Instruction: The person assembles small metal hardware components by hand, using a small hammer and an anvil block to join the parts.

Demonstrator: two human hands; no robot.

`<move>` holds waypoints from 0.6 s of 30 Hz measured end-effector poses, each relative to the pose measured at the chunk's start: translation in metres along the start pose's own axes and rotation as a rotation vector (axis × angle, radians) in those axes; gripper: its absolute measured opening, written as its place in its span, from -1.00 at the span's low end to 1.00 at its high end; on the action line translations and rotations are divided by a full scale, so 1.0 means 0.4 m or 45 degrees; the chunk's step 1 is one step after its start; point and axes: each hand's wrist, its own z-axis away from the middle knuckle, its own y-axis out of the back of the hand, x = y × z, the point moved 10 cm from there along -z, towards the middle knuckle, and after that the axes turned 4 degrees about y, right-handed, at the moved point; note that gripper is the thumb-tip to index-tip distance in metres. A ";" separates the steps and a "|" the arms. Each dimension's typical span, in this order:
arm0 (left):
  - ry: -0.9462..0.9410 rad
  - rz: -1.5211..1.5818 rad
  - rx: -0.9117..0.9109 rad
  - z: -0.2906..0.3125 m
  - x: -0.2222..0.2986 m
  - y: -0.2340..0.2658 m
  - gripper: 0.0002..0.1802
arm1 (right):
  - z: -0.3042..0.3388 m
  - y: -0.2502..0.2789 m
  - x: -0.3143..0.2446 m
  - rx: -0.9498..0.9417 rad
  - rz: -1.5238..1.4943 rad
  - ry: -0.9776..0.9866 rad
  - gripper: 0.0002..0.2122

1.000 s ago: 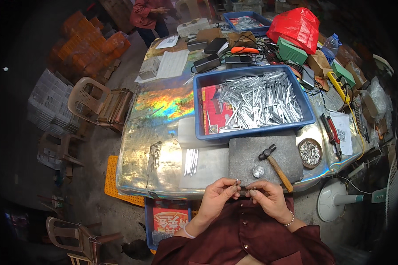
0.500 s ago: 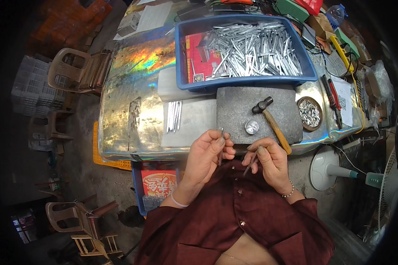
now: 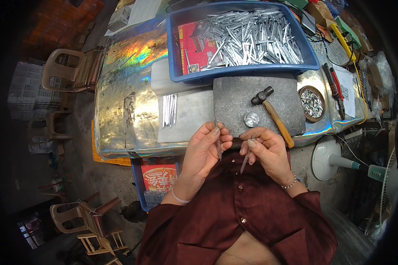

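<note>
Head view — left hand [image 3: 201, 151] and right hand [image 3: 272, 153] each pinch a slender grey metal strip [image 3: 244, 165], apparently mid-handling — next calling for steady control.

Left grip [image 3: 202, 146]: thumb and index finger closed in pinch, remaining fingers curled. Right grip [image 3: 268, 149]: thumb pressed toward index finger, other fingers folded inward. Grips roughly level, near each other, not touching, ahead of torso [image 3: 225, 203]. Left forearm [image 3: 174, 190] and right forearm [image 3: 295, 190] converge forward, elbows outward.
</note>
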 end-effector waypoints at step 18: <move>-0.344 -0.663 -0.118 0.055 0.044 -0.103 -0.86 | -0.021 -0.025 -0.042 0.011 0.148 0.142 -0.85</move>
